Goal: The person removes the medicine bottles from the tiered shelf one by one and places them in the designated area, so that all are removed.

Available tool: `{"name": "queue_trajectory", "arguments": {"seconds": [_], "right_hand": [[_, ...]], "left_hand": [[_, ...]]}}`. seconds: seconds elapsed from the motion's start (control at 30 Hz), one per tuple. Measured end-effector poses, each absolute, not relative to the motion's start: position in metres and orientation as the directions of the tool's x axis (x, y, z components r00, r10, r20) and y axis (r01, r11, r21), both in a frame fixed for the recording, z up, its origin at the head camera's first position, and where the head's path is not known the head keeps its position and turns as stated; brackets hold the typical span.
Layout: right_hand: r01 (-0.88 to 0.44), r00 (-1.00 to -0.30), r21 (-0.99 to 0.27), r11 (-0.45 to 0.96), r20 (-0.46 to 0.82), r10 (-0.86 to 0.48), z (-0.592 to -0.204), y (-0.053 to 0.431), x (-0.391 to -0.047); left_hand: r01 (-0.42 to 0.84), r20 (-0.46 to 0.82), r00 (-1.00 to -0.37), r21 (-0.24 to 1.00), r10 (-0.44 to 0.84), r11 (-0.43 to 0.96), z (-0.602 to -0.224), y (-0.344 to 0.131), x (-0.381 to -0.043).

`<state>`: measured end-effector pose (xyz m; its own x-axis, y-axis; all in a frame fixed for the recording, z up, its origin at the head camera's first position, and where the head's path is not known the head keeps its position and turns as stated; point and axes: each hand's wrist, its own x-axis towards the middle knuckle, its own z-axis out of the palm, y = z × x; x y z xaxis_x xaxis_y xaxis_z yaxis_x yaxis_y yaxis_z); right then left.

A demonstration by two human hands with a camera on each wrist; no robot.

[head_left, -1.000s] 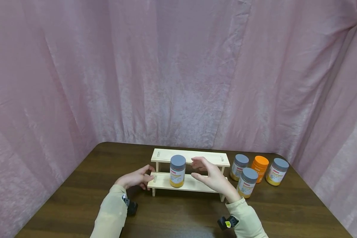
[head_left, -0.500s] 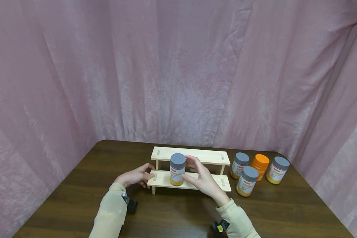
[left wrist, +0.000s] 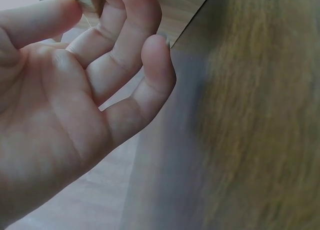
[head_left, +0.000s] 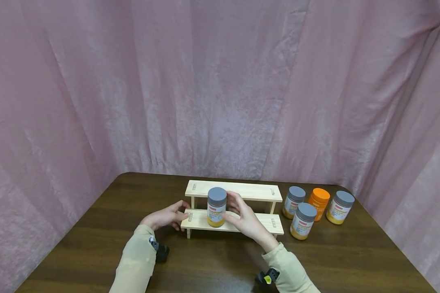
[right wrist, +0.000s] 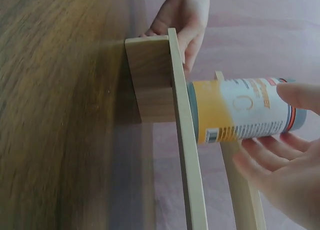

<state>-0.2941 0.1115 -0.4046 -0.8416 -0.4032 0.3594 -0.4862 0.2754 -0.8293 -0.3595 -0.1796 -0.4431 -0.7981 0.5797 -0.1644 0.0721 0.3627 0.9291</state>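
A supplement jar [head_left: 216,211] with a grey lid and a white and yellow label stands upright on the lower board of a two-tier wooden rack [head_left: 269,223]. From the right, my right hand [head_left: 245,217] holds this jar, thumb on the near side and fingers round the far side. The right wrist view shows the thumb by the jar's lid [right wrist: 300,117] and the fingers along its label. My left hand [head_left: 166,216] pinches the left end of the lower board. In the left wrist view, the rack's wooden edge [left wrist: 87,1] sits between thumb and fingers.
Right of the rack, several more jars stand on the dark wooden table [head_left: 352,260]: a near grey-lidded jar [head_left: 302,221], another grey-lidded jar [head_left: 293,202], an orange jar [head_left: 319,203] and a far-right grey-lidded jar [head_left: 340,207]. A pink curtain [head_left: 220,89] hangs behind.
My right hand has moved left from beside the jar and taken hold of it. The left hand stays at the rack's left end, and the jar keeps its place on the lower board.
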Motion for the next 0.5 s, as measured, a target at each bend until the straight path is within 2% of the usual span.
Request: {"name": "queue_trajectory", "arguments": {"seconds": [0.4,0.5], "right_hand": [[-0.399,-0.909,-0.842,0.364,0.311,-0.277,-0.403,0.087,-0.293],[-0.408,-0.911,-0.812,0.419,0.333,-0.243,-0.403,0.082,-0.293]], "left_hand": [[0.056,-0.155,-0.782,0.947,0.604,0.316,-0.449,-0.18,-0.363],[0.061,-0.151,-0.786,0.947,0.6,0.317,-0.449,-0.181,-0.362]]}}
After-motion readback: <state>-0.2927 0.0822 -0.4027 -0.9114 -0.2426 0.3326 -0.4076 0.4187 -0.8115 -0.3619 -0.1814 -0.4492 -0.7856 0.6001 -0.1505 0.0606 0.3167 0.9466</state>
